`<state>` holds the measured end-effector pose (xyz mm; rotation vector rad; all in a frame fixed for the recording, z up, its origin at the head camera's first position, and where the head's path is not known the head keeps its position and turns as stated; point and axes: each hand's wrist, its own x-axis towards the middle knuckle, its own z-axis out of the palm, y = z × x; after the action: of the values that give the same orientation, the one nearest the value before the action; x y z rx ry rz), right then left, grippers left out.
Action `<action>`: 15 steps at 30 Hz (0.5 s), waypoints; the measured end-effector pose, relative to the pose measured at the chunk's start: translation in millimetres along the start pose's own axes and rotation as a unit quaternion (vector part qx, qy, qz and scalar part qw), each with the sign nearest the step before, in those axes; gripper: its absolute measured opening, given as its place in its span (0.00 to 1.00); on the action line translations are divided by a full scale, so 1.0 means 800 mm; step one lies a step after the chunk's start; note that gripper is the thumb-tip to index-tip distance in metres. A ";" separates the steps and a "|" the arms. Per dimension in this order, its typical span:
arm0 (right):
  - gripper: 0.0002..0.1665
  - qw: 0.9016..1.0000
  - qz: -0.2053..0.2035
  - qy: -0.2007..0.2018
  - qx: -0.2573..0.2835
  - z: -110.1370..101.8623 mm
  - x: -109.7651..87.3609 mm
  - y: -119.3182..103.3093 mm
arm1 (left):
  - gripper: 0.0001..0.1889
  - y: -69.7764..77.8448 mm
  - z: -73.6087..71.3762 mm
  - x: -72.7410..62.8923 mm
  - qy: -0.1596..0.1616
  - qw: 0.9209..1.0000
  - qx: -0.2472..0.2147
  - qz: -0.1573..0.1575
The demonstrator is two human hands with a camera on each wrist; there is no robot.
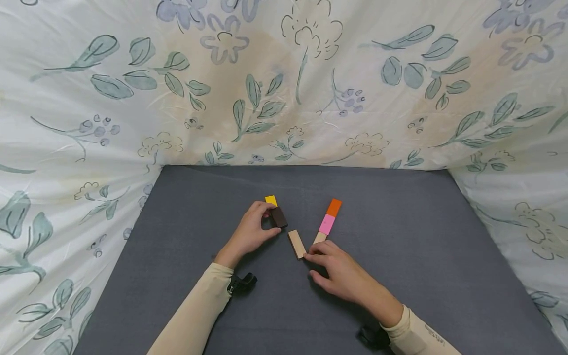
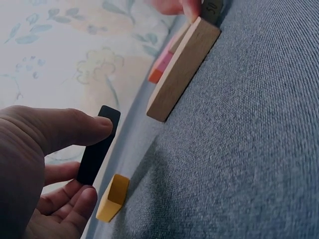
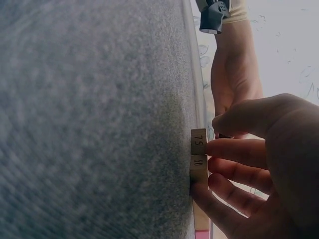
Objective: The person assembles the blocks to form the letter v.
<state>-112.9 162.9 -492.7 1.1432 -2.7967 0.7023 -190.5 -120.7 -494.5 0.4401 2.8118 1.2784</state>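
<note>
My left hand [image 1: 251, 230] pinches a dark brown block [image 1: 279, 217] between thumb and fingertips. Just behind that block, a yellow block [image 1: 271, 200] sits on the cloth. A plain wooden block [image 1: 297, 244] lies between the two hands, slanting toward me. My right hand [image 1: 341, 271] reaches its index fingertip to that block's near end, its other fingers loosely bent. Beside it runs a slanted row of a pale wooden block [image 1: 320, 237], a pink block [image 1: 327, 225] and an orange block [image 1: 334, 207]. In the right wrist view, block ends marked 75 [image 3: 198, 142] and 50 [image 3: 198, 168] show by the fingers.
Dark grey cloth [image 1: 199, 207] covers the table. A floral curtain [image 1: 266, 98] hangs behind and along both sides. Black wrist cameras sit under the left wrist [image 1: 241, 283] and the right wrist [image 1: 373, 337].
</note>
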 end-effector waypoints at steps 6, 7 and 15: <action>0.20 1.000 0.003 0.000 0.002 -0.001 0.000 -0.001 | 0.33 0.002 0.004 0.003 0.000 1.000 -0.004 0.008; 0.20 1.000 0.003 0.000 0.003 -0.001 0.000 -0.001 | 0.33 0.002 0.005 0.003 -0.001 1.000 -0.004 0.007; 0.20 1.000 0.002 0.002 0.002 -0.002 -0.001 -0.001 | 0.33 0.003 0.010 0.007 -0.007 1.000 -0.006 -0.001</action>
<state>-112.1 163.2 -491.2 1.1364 -2.7955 0.7115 -193.9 -111.8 -497.3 0.4450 2.7899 1.2861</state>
